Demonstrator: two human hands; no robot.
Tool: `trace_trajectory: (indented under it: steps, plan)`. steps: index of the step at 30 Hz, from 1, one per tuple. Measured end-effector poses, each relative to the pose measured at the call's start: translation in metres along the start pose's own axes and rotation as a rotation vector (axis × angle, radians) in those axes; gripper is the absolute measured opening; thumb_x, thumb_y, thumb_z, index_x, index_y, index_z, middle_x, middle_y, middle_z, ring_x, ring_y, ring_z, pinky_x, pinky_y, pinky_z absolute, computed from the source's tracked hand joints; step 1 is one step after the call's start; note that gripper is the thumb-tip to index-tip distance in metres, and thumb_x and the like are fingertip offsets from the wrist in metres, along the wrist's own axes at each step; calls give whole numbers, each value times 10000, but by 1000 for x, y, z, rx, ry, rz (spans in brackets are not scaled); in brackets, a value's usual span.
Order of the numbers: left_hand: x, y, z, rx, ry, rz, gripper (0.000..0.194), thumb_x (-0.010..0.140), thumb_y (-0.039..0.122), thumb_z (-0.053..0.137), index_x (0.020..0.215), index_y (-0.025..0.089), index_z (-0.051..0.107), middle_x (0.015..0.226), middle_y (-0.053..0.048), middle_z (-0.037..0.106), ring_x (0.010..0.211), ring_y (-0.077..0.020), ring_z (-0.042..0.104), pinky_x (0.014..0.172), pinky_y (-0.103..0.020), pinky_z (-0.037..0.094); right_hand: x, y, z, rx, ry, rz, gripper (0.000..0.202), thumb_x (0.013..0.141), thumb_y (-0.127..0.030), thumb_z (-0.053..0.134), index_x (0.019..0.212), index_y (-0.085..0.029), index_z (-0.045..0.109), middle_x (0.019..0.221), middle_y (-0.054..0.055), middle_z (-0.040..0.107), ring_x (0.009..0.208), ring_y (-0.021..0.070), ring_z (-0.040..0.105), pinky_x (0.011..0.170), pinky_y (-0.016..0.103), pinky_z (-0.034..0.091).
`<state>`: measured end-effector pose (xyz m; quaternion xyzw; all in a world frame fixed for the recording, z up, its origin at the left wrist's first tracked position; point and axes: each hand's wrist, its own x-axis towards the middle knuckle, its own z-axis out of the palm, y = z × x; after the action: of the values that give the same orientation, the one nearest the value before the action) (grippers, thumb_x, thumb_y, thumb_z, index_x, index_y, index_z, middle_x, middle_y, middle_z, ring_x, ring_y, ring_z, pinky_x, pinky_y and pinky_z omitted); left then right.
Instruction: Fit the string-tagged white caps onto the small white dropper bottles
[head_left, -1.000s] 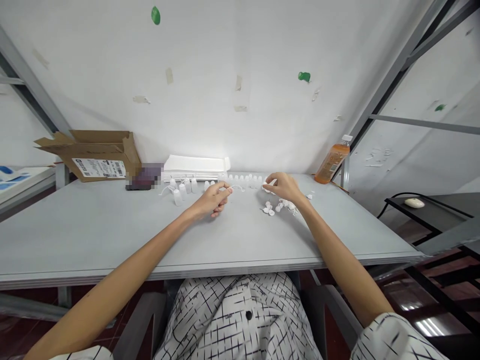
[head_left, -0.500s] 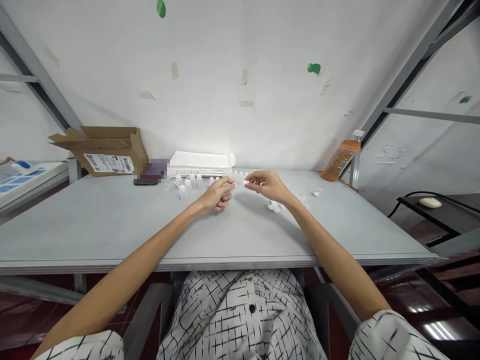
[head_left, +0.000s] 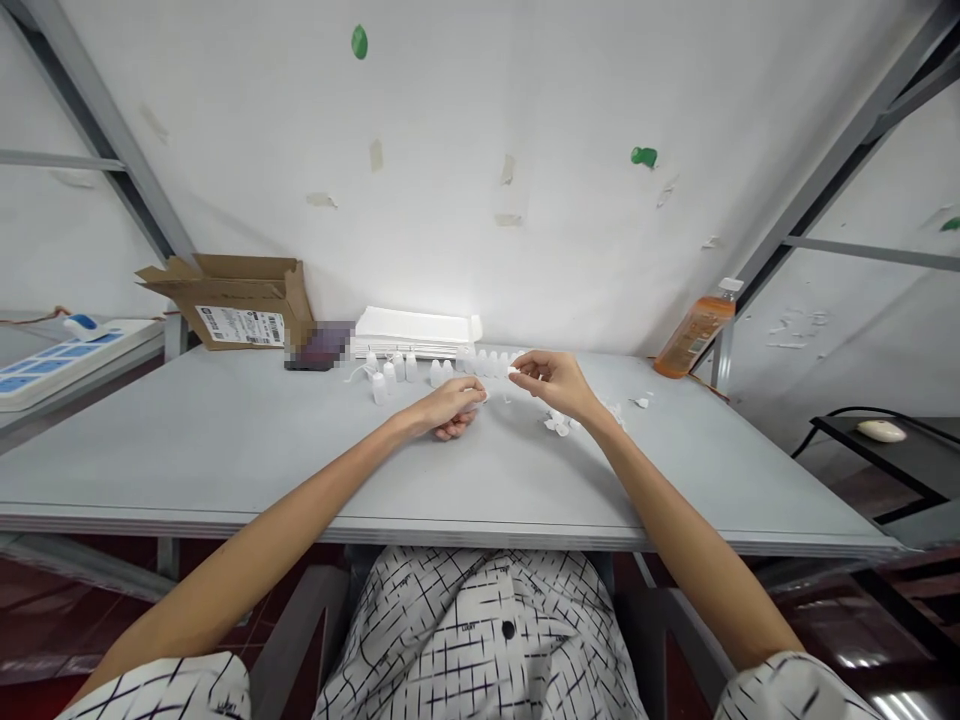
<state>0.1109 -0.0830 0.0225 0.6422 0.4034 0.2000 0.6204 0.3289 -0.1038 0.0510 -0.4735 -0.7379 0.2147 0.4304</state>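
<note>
My left hand (head_left: 456, 407) is closed low over the table, thumb and forefinger pressed together. A bit of white shows at its fingertips, but the fingers cover most of it. My right hand (head_left: 553, 383) pinches a small white plastic piece (head_left: 513, 371) just to the right, apart from the left hand. Behind both hands stands a row of small white bottles (head_left: 491, 363). More small white bottles (head_left: 390, 375), some with thin tips, stand left of my left hand. Below my right wrist lies a pile of small white plastic pieces (head_left: 559, 423), partly hidden by the forearm.
An opened cardboard box (head_left: 244, 310) stands at the back left, with a dark phone-like object (head_left: 315, 350) beside it. Flat white sheets or cartons (head_left: 412, 328) lie against the wall. An orange drink bottle (head_left: 694, 335) leans at the back right. The grey table's (head_left: 487, 490) front edge faces me.
The camera view has shifted slightly. My left hand has dropped nearer the tabletop, and the gap between the hands has widened. Both keep their fingers pinched.
</note>
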Motion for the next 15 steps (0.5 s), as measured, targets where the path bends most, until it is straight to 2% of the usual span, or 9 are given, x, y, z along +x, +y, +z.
trace_trajectory:
  steps: [3, 6, 12, 15]
  plan:
    - [0, 1, -1, -71, -33, 0, 194, 911, 419, 550, 942, 244, 471, 596, 65, 381, 361, -66, 342, 322, -142, 167, -1, 1, 4, -18, -46, 3, 185, 788, -336, 694, 808, -153, 720, 639, 16, 639, 543, 118, 525, 528, 260, 409]
    - [-1, 4, -1, -187, -36, -34, 170, 905, 384, 546, 920, 234, 467, 577, 77, 342, 355, -44, 270, 338, -121, 126, -2, 1, 8, -12, -58, -3, 175, 793, -329, 689, 814, -158, 715, 636, 12, 642, 540, 123, 543, 534, 263, 418]
    - [0, 4, -1, -267, 24, 8, 315, 807, 403, 716, 864, 209, 475, 571, 91, 329, 358, -21, 216, 318, -114, 99, -2, 2, 11, -28, -36, -40, 183, 796, -326, 686, 865, -159, 714, 672, 22, 675, 539, 132, 575, 539, 271, 436]
    - [1, 3, -1, -313, 27, -5, 307, 800, 414, 705, 852, 202, 489, 552, 96, 304, 358, -25, 201, 312, -111, 93, -2, 3, 12, -45, -40, -67, 172, 802, -321, 680, 864, -163, 710, 679, 26, 691, 551, 142, 600, 544, 272, 448]
